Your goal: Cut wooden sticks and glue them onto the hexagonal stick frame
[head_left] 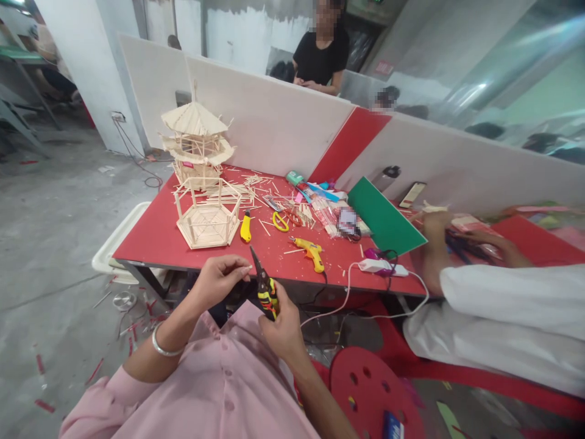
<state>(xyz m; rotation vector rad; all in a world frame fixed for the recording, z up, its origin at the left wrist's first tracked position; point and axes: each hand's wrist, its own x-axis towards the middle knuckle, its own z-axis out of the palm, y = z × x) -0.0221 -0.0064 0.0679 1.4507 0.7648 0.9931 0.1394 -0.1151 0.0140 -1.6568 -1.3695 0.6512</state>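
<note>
My right hand (284, 326) grips a pair of long-nose pliers (265, 286) by its black and yellow handles, the dark jaws pointing up and to the left. Just left of the jaws, my left hand (223, 279) is closed in a pinch. Something small and pale shows at its fingertips, too small to make out. Beyond my hands, on the red table (150, 241), stands an open hexagonal frame of wooden sticks (208, 222) with a slatted base. Behind it rises a tiered wooden-stick pagoda (196, 143). A yellow utility knife (245, 227) lies near the frame.
A yellow glue gun (311, 253) lies right of the pliers, its cord hanging over the edge. Loose sticks (228, 194), yellow-handled scissors (280, 222) and a green board (384, 216) are farther back. A white power strip (382, 267) and a co-worker's sleeve (512, 299) are at right.
</note>
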